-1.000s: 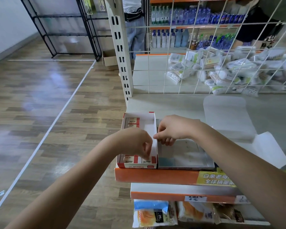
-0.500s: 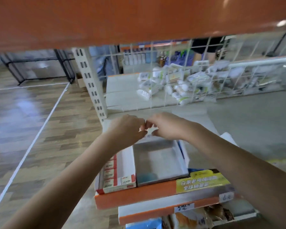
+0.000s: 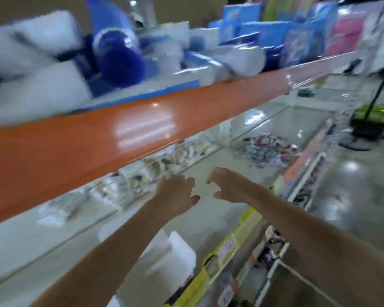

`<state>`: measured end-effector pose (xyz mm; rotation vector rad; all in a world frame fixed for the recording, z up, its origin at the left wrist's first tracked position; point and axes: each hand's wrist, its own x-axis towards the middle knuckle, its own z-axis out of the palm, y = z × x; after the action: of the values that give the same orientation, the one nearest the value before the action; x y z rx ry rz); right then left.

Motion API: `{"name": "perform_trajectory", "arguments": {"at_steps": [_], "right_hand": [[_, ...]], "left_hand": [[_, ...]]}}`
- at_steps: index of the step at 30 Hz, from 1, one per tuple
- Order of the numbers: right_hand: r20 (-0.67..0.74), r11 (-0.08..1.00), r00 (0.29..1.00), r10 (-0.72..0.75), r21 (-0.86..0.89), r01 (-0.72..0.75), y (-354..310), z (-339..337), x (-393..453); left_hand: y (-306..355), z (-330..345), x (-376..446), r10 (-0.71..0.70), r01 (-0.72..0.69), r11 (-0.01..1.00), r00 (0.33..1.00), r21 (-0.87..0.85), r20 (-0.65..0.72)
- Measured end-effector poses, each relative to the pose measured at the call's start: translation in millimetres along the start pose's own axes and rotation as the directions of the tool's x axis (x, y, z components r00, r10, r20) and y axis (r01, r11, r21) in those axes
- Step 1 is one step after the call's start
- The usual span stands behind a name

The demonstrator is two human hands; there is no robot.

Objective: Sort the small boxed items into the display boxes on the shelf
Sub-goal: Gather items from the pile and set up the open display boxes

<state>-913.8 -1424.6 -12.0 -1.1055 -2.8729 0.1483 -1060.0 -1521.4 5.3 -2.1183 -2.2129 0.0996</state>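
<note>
Frame heavily motion-blurred. Left hand (image 3: 177,193) and right hand (image 3: 227,188) reach forward over grey shelf (image 3: 208,220), apart, narrow gap between; both grips released, fingers loosely curved, holding nothing. Orange shelf edge (image 3: 98,138) crosses diagonally overhead, close above hands. White flap (image 3: 177,251) lies under left forearm. Pile of small packets (image 3: 268,149) farther back on shelf, well apart from hands. Display boxes, boxed items: cannot tell where. Yellow price strip (image 3: 233,240) marks front edge.

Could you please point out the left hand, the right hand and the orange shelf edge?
left hand (image 3: 175,193), head view, back of the hand.
right hand (image 3: 228,185), head view, back of the hand.
orange shelf edge (image 3: 98,138), head view, glossy front face.
</note>
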Motion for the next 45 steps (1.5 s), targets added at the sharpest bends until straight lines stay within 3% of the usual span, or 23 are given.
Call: {"name": "perform_trajectory", "arguments": {"at_steps": [11, 18, 25, 29, 32, 38, 45], "right_hand": [[0.139, 0.946, 0.944, 0.299, 0.084, -0.312, 224.6, 21.3, -4.5], [0.102, 0.956, 0.954, 0.282, 0.057, -0.288, 317.2, 23.8, 24.6], [-0.123, 0.963, 0.956, 0.267, 0.071, -0.260, 338.3, 26.1, 56.4], [-0.065, 0.959, 0.957, 0.282, -0.004, -0.283, 328.3, 39.8, 72.0], [-0.111, 0.943, 0.938, 0.328, -0.025, -0.333, 323.7, 48.7, 77.6], [-0.167, 0.943, 0.930, 0.327, -0.008, -0.333, 322.6, 56.0, 75.9], [-0.158, 0.926, 0.940, 0.302, -0.185, -0.328, 316.3, 47.3, 72.5]], "left_hand": [[143.1, 11.4, 172.4, 0.121, -0.120, 0.984, 0.993, -0.128, -0.001], [190.4, 43.7, 259.4, 0.076, -0.073, 0.994, 0.996, -0.078, 0.037], [192.2, 67.4, 293.7, 0.001, 0.005, 0.997, 0.997, -0.074, 0.078], [188.4, 78.5, 299.9, -0.050, 0.056, 0.996, 0.995, -0.068, 0.091], [186.2, 83.2, 303.1, -0.059, 0.064, 0.995, 0.996, -0.076, 0.064], [180.3, 92.7, 301.3, -0.097, 0.093, 0.963, 0.995, -0.252, -0.003], [186.9, 95.0, 293.5, -0.178, 0.158, 0.887, 0.984, -0.434, -0.005]]}}
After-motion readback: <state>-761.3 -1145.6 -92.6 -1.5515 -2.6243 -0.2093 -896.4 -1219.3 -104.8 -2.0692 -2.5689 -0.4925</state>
